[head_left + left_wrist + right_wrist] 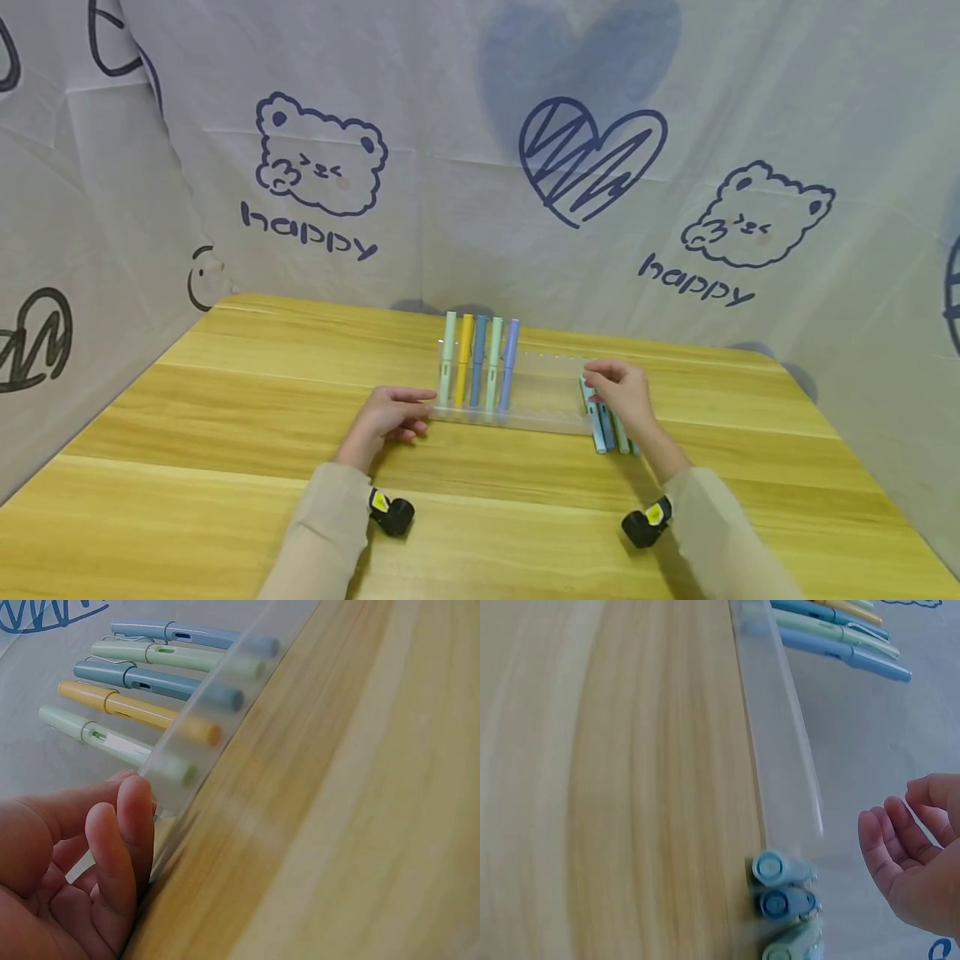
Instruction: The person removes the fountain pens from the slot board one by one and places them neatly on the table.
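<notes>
A clear plastic pen stand [551,390] stands on the table. Several pens lean in its left part: a pale green pen [447,358], a yellow pen [464,358], a blue pen [478,360], a second green pen [494,362] and a lavender pen [510,362]. My left hand [392,414] pinches the stand's left end with its fingertips [135,796]. At the other end, my right hand [622,396] hovers by several loose pens [784,904], its fingers loosely bent with nothing between them in the right wrist view. The hand partly covers those pens in the head view.
The wooden table [487,517] runs back to a white curtain [450,183] printed with bears and hearts. A black wrist camera [393,514] sits at the left cuff, and another wrist camera [645,525] at the right cuff.
</notes>
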`<state>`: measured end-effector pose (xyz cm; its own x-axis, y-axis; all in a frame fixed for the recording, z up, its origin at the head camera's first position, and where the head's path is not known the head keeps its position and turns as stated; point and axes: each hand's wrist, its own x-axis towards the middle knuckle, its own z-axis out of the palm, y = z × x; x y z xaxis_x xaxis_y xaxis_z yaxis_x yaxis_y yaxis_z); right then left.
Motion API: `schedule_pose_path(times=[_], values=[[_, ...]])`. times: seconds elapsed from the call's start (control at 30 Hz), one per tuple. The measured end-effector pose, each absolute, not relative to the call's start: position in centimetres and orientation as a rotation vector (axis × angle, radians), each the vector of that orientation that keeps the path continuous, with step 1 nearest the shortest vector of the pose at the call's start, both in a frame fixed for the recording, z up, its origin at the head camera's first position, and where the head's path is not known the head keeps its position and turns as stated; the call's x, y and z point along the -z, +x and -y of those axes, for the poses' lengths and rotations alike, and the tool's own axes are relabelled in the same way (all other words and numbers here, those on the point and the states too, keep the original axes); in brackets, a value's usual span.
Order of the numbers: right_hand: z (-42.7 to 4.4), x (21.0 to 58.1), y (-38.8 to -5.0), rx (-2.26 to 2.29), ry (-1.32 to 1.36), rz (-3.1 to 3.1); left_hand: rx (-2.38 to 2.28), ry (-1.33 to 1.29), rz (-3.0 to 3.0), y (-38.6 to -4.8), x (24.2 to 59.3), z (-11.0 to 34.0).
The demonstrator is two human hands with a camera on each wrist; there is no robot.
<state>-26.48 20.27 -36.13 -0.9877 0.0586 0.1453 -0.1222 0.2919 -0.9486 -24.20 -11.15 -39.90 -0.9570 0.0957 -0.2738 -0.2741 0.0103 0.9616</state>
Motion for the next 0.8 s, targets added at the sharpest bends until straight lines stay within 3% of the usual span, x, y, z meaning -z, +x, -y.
schedule_pose_path(times=[0.8], values=[[-15.1, 37.2, -26.7, -1.900, 0.242, 2.319, -2.026, -0.193, -2.033, -24.2, 40.0, 11.1]])
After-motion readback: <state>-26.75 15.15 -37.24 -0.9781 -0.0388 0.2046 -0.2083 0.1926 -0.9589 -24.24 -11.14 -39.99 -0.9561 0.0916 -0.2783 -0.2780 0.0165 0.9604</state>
